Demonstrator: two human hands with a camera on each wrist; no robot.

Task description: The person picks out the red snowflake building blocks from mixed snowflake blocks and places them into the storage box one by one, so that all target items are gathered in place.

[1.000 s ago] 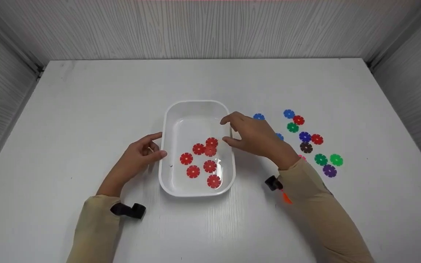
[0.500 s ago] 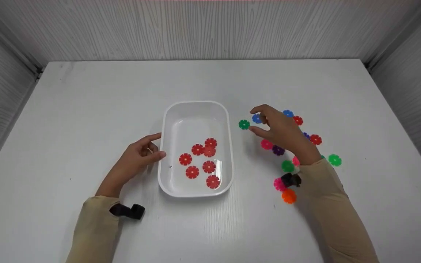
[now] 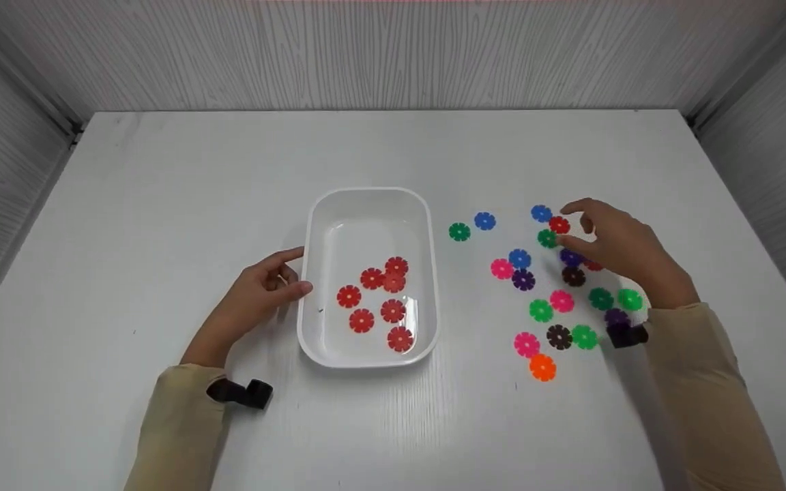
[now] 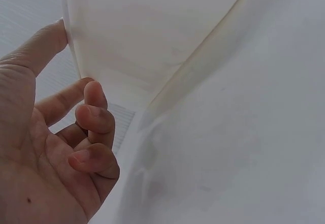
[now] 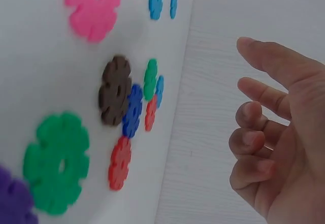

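Observation:
A white rectangular tray (image 3: 366, 363) stands mid-table in the head view, with several red notched building discs (image 3: 348, 296) lying in its near half. My left hand (image 3: 256, 290) holds the tray's left edge, thumb at the rim and index finger against the outer wall (image 4: 127, 41); the other fingers curl loosely. To the right, my right hand (image 3: 618, 242) hovers with thumb and index finger apart and nothing between them. Nearest to its fingertips are a red disc (image 3: 559, 225) and a green disc (image 3: 547, 238). It partly covers another red disc (image 5: 120, 164) and a blue disc (image 5: 133, 111).
Several discs lie scattered right of the tray, among them a pink disc (image 3: 501, 269), an orange disc (image 3: 543, 367) and a brown disc (image 3: 559, 337). A grey wood-patterned panel (image 3: 386, 54) stands along the table's back edge, with side panels left and right.
My right hand has moved right, from above the tray's right rim to above the far-right discs, uncovering several discs. My left hand and the tray have stayed put.

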